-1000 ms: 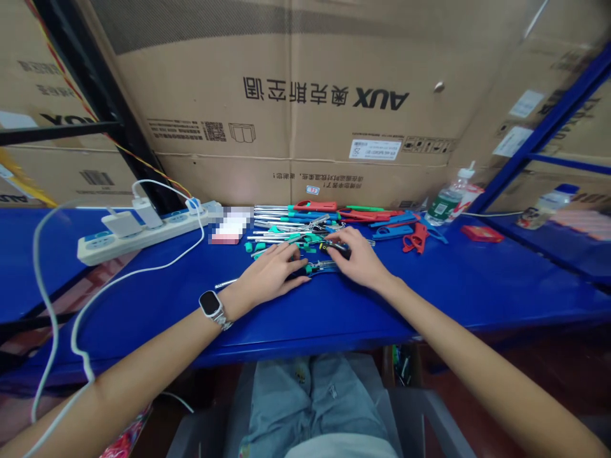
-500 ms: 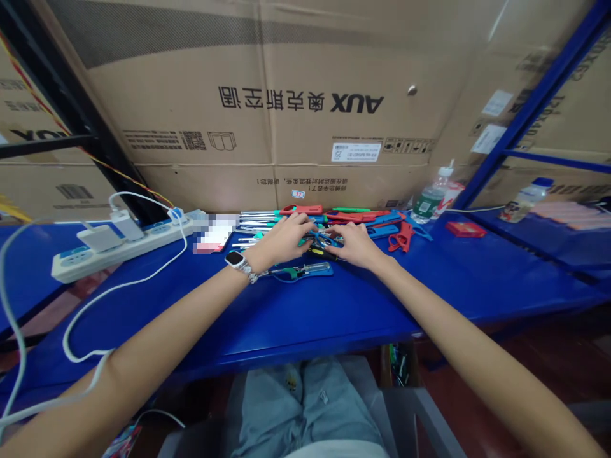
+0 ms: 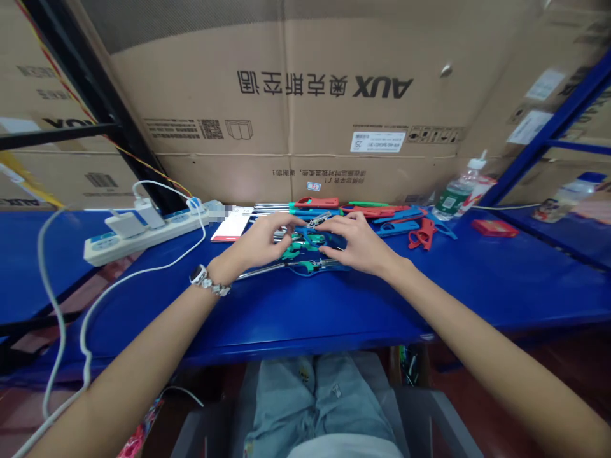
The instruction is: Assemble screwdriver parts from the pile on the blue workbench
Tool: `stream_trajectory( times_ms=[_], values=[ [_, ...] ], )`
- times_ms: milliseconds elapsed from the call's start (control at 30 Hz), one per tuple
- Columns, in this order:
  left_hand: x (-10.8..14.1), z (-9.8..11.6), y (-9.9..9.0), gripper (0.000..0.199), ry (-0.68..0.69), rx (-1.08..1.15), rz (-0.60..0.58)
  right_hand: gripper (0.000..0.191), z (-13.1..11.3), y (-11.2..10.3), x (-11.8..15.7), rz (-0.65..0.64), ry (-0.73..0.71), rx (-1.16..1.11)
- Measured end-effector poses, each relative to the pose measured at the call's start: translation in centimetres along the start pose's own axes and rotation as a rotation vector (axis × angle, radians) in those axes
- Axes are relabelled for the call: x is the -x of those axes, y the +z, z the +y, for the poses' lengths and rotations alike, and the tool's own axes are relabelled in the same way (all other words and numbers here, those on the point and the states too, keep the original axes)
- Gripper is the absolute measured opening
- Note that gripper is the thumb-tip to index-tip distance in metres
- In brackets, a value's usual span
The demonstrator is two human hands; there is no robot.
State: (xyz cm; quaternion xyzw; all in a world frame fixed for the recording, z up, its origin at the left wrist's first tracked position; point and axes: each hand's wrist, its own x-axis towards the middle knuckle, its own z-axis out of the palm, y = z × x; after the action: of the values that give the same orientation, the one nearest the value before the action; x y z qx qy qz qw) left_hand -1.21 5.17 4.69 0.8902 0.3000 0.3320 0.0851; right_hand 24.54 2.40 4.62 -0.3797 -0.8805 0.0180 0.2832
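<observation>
More of the metal rod [image 3: 262,271] of the near lighter [image 3: 309,267], laid on the blue table [image 3: 305,318], is shown now than before. The left hand [image 3: 265,240] and right hand [image 3: 361,243] are held palms down, fingers bent, with blue and green parts [image 3: 312,238] between them. What is gripped by either cannot be told.

Left hand [image 3: 265,240] off the front metal rod [image 3: 263,270]; watch [image 3: 198,274] turned.

Left hand [image 3: 265,242] blots out part of the metal rods [image 3: 270,208]; right hand's [image 3: 359,243] contact with the blue piece [image 3: 312,239] too muddled to call! Forearms [image 3: 128,362] run off below, and the small label's [image 3: 314,186] print? Too tiny!
</observation>
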Motion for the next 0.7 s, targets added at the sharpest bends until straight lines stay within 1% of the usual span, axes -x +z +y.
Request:
stream_trajectory(
  times_ms=[100,167,300,400,467,600,700],
  values=[
    [1.9,-0.3,-0.5,0.035,-0.013,0.028,0.002,0.034,-1.3,0.7,-0.7,-0.091,-0.048,-0.023],
    [2.6,-0.4,-0.7,0.033,-0.034,0.044,-0.030,0.033,-1.7,1.2,-0.9,-0.153,-0.057,-0.044],
    [3.0,-0.7,-0.8,0.031,-0.115,0.105,-0.134,0.031,-1.8,2.0,-0.6,-0.241,-0.060,-0.084],
    [3.0,-0.8,-0.6,0.029,-0.152,0.131,-0.169,0.029,-1.5,2.5,-0.3,-0.293,-0.070,-0.113],
    [3.0,-0.9,-0.5,0.029,-0.169,0.128,-0.176,0.027,-1.1,2.8,-0.2,-0.297,-0.078,-0.120],
    [3.1,-0.9,-0.4,0.029,-0.196,0.114,-0.199,0.027,-0.5,3.1,-0.2,-0.267,-0.087,-0.144],
    [3.1,-0.8,-0.2,0.030,-0.184,0.127,-0.216,0.027,0.0,3.4,-0.2,-0.248,-0.098,-0.175]
  ],
)
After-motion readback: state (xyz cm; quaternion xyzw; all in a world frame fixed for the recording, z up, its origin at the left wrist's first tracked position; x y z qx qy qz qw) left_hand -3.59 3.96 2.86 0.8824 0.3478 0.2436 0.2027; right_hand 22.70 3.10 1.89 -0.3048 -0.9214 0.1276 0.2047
